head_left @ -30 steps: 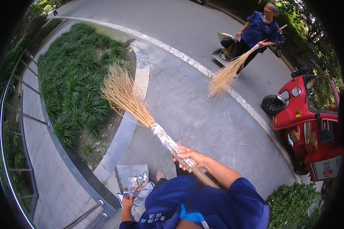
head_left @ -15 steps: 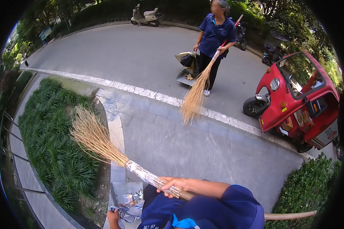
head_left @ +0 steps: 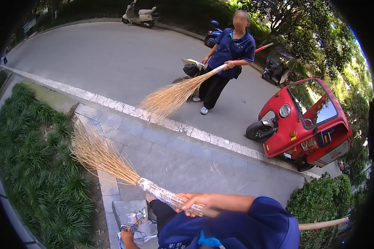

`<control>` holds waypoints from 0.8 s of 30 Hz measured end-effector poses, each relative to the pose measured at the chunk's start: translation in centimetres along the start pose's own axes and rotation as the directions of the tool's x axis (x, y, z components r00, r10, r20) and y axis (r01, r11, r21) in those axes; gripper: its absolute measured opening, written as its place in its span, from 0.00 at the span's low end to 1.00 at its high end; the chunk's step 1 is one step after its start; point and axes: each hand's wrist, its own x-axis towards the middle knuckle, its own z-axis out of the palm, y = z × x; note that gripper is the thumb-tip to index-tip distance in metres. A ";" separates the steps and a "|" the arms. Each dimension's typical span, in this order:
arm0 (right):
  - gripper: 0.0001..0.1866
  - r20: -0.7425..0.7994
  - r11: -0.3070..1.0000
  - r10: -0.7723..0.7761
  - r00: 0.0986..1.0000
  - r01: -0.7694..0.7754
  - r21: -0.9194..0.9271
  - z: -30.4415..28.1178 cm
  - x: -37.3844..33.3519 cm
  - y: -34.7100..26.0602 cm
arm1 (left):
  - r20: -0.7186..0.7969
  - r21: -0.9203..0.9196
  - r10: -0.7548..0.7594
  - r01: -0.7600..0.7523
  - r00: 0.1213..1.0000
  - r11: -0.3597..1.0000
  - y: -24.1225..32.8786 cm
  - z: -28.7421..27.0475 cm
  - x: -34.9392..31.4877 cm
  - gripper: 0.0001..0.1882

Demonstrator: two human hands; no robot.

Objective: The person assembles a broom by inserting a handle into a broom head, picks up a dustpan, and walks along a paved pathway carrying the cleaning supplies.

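Note:
My right hand (head_left: 192, 204) is wrapped round the bound grip of a twig broom (head_left: 106, 159). Its bristles fan out to the upper left, over the edge of the planting bed. The wooden handle passes under my right arm and comes out behind it at the right. Low on the left, my left hand (head_left: 127, 237) is closed at the near edge of a grey metal dustpan (head_left: 119, 209). Scraps of litter (head_left: 138, 217) and a pale plastic bag with blue edging (head_left: 147, 229) lie in the pan. My left fingers are partly hidden.
Ahead on the road, a co-worker (head_left: 232, 47) holds another twig broom (head_left: 174, 97) and a dustpan with a black bag (head_left: 191, 69). A red three-wheeler (head_left: 303, 120) is parked at right. Grassy plants (head_left: 37, 174) border the left, a shrub (head_left: 320, 199) the right.
My view has turned somewhat to the right. The co-worker's broom has swung left, its bristles now spread over the white kerb line. Both my hands keep their holds.

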 end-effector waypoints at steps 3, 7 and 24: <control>0.41 -0.039 1.000 0.011 0.999 -0.012 -0.013 -0.4 1.9 -2.6 | 0.072 -0.010 0.052 -0.051 0.996 0.999 3.3 -1.1 2.5 0.18; 0.41 -0.045 0.998 0.052 0.998 -0.053 -0.035 -1.2 4.4 -5.9 | 0.185 0.112 -0.037 0.017 0.982 0.994 4.7 -3.6 4.6 0.24; 0.20 0.083 0.853 0.027 0.996 0.020 -0.522 -8.8 14.4 -12.0 | 0.045 -0.479 0.971 -0.848 0.233 0.226 62.6 -10.8 -12.7 0.09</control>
